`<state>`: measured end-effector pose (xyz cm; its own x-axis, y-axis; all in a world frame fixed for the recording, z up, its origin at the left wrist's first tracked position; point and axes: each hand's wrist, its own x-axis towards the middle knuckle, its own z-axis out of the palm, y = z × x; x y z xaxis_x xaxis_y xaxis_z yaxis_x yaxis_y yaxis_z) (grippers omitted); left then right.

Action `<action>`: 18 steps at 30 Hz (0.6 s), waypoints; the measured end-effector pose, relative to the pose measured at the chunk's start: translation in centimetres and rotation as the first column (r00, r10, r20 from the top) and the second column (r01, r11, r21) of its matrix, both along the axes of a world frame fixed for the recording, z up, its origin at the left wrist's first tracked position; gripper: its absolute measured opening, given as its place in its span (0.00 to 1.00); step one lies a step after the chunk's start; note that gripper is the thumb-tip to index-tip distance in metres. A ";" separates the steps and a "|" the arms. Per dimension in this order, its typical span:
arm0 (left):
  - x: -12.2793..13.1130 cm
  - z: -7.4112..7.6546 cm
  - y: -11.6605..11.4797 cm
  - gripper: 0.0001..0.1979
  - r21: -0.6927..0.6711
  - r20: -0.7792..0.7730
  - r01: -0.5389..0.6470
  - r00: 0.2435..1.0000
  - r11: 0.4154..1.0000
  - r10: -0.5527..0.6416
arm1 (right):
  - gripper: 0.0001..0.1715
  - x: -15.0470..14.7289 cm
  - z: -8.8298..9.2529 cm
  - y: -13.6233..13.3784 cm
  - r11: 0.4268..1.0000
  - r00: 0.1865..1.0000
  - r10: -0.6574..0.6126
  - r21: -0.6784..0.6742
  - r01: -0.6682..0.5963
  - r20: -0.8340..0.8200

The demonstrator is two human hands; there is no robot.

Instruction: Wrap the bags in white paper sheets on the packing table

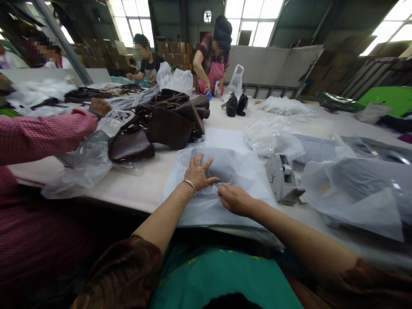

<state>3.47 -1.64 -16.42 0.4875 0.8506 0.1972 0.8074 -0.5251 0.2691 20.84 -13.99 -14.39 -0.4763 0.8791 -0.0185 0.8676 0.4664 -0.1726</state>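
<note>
My left hand [197, 174] lies with its fingers spread on white tissue paper [251, 171]. A dark, rounded shape shows through the thin sheet beneath and beside it; what it is, I cannot make out. Just to the right, the fingers of my right hand [234, 198] are pinched together on the tissue paper close to my left thumb. More white sheets lie flat under the wrapped shape at the table's front edge. A tape dispenser [283, 180] stands to the right of my hands.
Dark brown handbags [170, 124] are piled to the left, beside clear plastic bags [83, 167]. A co-worker's arm [48, 133] reaches in from the left. Tissue and plastic wrapping [350, 193] covers the right side. Two small black pouches [236, 105] stand farther back, near another person.
</note>
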 end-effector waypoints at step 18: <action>-0.9 0.8 -0.4 0.53 -0.110 0.076 -0.019 0.997 0.994 0.027 | 0.05 -0.4 -1.6 -0.7 0.931 0.963 0.221 0.260 -0.255 0.152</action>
<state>2.53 -2.07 -15.64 0.4546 0.8798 0.1390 0.7935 -0.4709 0.3855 20.44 -14.71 -15.97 -0.6816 0.7185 0.1386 0.7311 0.6764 0.0890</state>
